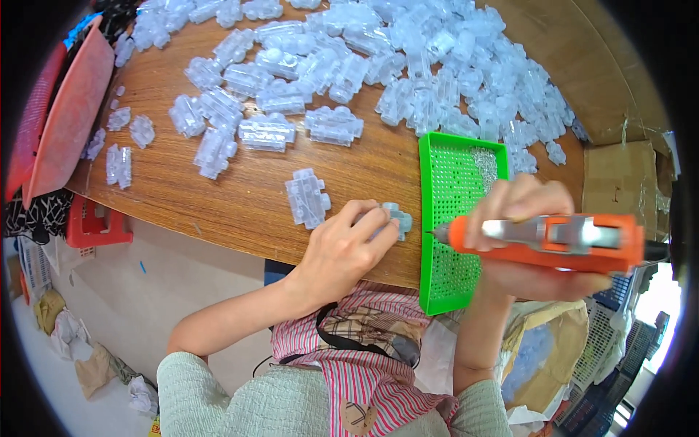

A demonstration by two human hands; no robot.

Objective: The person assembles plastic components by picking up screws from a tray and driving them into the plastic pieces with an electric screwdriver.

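Observation:
My left hand [348, 244] is closed on a clear plastic part [398, 218] at the table's front edge, its fingers bent over the part's left side. Gripped in my right hand [518, 211] is an orange electric screwdriver [575, 244], slightly blurred and lying sideways. Its pointed tip is aimed left, over the green perforated tray [428, 284]. Small silvery screws [485, 169] lie at that tray's far right corner. Just left of my left hand, another clear plastic part [306, 199] rests apart on the wooden tabletop.
A big heap of clear plastic parts [451, 51] covers the far side of the wooden table [364, 164]. Cardboard [619, 178] walls the right side. Pink and red baskets [69, 116] stand at the left edge. An open sack [561, 328] sits low on the right.

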